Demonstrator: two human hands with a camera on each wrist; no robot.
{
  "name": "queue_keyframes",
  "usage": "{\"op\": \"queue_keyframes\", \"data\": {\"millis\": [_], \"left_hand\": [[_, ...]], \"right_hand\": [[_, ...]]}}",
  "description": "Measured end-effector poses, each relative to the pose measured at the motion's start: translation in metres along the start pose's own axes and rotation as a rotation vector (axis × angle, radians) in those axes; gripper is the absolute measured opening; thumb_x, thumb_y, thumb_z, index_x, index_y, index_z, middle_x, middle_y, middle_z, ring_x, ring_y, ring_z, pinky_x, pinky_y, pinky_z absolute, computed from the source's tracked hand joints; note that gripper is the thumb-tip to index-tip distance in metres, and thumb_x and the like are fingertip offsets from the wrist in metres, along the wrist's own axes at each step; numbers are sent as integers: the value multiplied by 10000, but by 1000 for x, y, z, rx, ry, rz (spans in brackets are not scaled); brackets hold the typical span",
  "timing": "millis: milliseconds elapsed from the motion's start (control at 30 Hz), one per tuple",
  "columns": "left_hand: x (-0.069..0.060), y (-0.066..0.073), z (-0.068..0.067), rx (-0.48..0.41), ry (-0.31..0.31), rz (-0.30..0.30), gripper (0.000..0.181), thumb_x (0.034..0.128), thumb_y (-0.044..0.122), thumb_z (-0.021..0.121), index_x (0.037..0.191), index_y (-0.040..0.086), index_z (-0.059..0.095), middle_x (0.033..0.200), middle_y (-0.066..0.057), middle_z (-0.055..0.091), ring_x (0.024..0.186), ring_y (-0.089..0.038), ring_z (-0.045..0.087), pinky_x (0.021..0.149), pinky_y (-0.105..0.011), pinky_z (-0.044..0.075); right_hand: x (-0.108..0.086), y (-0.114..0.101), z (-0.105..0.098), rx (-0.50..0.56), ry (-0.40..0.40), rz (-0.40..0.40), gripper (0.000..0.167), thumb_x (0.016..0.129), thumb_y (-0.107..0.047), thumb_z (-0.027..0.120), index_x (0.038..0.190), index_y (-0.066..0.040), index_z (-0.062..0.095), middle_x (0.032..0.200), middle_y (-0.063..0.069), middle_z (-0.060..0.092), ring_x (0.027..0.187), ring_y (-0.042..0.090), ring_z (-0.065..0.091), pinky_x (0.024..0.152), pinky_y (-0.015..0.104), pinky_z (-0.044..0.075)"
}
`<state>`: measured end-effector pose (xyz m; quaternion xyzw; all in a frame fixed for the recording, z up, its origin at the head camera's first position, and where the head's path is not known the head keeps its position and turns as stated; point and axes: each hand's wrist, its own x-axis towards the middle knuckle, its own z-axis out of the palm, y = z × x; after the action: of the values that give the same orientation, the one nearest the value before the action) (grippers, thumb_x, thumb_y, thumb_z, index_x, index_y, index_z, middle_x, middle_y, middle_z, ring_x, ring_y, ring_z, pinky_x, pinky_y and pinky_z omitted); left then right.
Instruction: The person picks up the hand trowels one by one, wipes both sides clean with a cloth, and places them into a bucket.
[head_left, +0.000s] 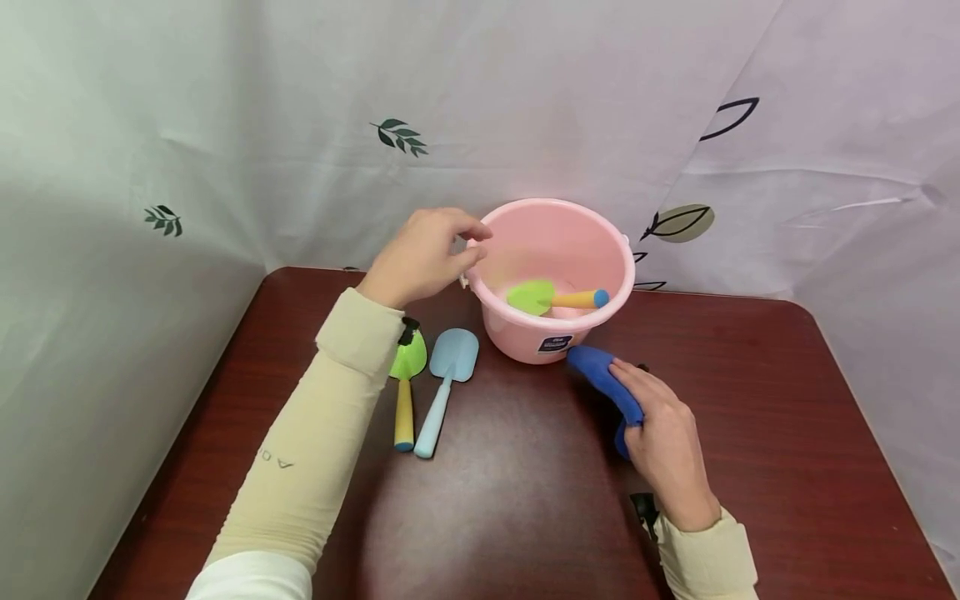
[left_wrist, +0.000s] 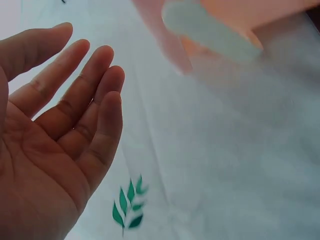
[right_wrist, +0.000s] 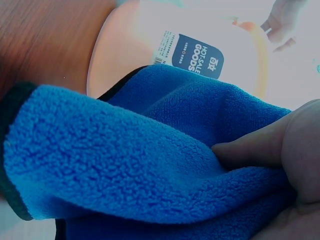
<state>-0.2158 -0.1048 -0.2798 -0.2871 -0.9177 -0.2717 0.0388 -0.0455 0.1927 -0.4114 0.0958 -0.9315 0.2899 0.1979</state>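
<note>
A pink bucket [head_left: 525, 333] stands near the back of the table; inside it lies a green scoop with a yellow handle [head_left: 573, 300]. At the bucket's left rim is the left hand [head_left: 427, 254], its fingers relaxed and holding nothing; whether it touches the rim I cannot tell. The left wrist view shows that hand [left_wrist: 65, 130] with its palm and fingers bare. The right hand [head_left: 663, 433] grips a folded blue cloth [head_left: 603, 379] at the bucket's lower right front. In the right wrist view the thumb presses into the cloth [right_wrist: 110, 155], before the bucket's label [right_wrist: 200, 55].
On the table left of the bucket lie a green scoop with a yellow handle [head_left: 404, 408], partly behind the left sleeve, and a light blue scoop [head_left: 453, 354]. A pale leaf-patterned sheet [head_left: 300, 108] hangs behind and beside the table [head_left: 510, 500].
</note>
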Motion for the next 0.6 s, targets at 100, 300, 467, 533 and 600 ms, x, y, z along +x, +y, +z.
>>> {"op": "queue_keyframes", "data": {"millis": [100, 300, 467, 533, 600], "left_hand": [[-11, -10, -8, -14, 42, -30, 263, 950, 176, 681, 1192, 87, 737, 1158, -42, 716, 1101, -187, 639, 949, -368, 494], [-37, -33, -17, -19, 80, -142, 280, 948, 186, 679, 1197, 68, 732, 1189, -87, 708, 1114, -253, 637, 926, -437, 503], [-62, -52, -18, -33, 65, -250, 296, 960, 194, 659, 1219, 63, 716, 1210, -105, 699, 1085, -277, 655, 883, -467, 526], [-73, -60, -18, -29, 57, -288, 305, 963, 199, 661, 1233, 64, 707, 1230, -109, 690, 1103, -285, 647, 903, -482, 518], [-83, -67, -18, -25, 45, -321, 314, 970, 209, 657, 1246, 65, 696, 1251, -122, 677, 1138, -306, 628, 933, -513, 498]], "right_hand": [[-1, 0, -1, 1, -4, 1, 713, 679, 247, 498, 1301, -56, 672, 1333, 109, 640, 1223, 358, 591, 931, 571, 496], [0, -1, 0, -1, -10, 6, 709, 681, 247, 503, 1300, -55, 673, 1330, 121, 641, 1222, 366, 590, 934, 579, 494], [0, -1, 0, -5, -12, 9, 701, 685, 239, 503, 1298, -55, 675, 1331, 116, 641, 1226, 357, 590, 943, 576, 491], [0, -1, 0, -5, -13, 11, 699, 685, 237, 503, 1297, -55, 675, 1332, 116, 641, 1228, 356, 589, 946, 575, 489], [0, -1, 0, -2, -15, 14, 696, 690, 236, 507, 1298, -55, 674, 1333, 119, 640, 1228, 360, 589, 947, 578, 488]]}}
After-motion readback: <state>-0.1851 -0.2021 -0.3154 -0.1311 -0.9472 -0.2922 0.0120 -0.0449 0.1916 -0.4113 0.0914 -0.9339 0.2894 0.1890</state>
